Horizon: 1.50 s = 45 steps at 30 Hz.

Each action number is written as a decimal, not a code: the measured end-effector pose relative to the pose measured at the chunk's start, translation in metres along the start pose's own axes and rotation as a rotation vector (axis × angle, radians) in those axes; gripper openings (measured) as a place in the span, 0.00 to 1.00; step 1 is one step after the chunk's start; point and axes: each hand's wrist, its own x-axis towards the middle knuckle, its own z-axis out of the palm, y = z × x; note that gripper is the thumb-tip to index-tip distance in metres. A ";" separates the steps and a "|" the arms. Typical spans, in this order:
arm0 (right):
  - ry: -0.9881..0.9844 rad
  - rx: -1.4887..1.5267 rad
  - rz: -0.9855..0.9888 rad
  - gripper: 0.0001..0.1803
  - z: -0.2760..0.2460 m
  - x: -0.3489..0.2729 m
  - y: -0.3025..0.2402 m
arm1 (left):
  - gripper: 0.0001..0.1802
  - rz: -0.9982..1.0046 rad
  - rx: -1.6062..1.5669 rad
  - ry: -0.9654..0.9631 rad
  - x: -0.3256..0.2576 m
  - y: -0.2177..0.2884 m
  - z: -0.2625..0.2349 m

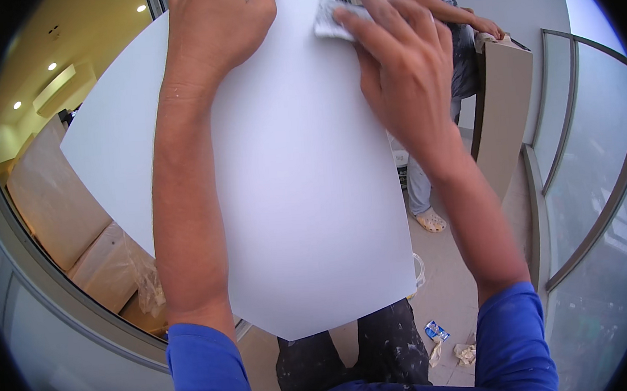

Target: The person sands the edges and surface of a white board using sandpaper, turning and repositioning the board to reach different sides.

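Observation:
A large smooth white panel (312,174) stands in front of me, its lower end just above my dark, paint-spotted trousers. My left hand (222,31) rests on its upper part with the thumb out to the side; the other fingers are mostly cut off by the top of the picture. Pinched in my right hand (406,58) is a small dusty grey-and-white sanding pad (330,21), which lies against the panel near its upper right edge. That hand is slightly smeared by motion.
At the right, another person's hand (488,27) rests on a beige panel (503,102). Glass railing (587,154) lines the far right. Wrappers (436,331) and crumpled scraps (465,353) litter the floor. Plastic-wrapped brown boxes (56,199) stand behind the window frame at left.

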 end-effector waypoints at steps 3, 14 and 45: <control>0.030 0.044 -0.002 0.15 0.013 0.046 0.004 | 0.20 -0.023 -0.034 -0.014 -0.001 0.002 -0.003; -0.083 0.056 0.009 0.17 -0.005 -0.025 -0.003 | 0.20 -0.019 -0.044 -0.024 -0.003 -0.011 -0.008; 0.049 0.049 0.030 0.15 0.006 0.015 0.000 | 0.22 -0.058 -0.028 -0.024 0.003 -0.005 -0.008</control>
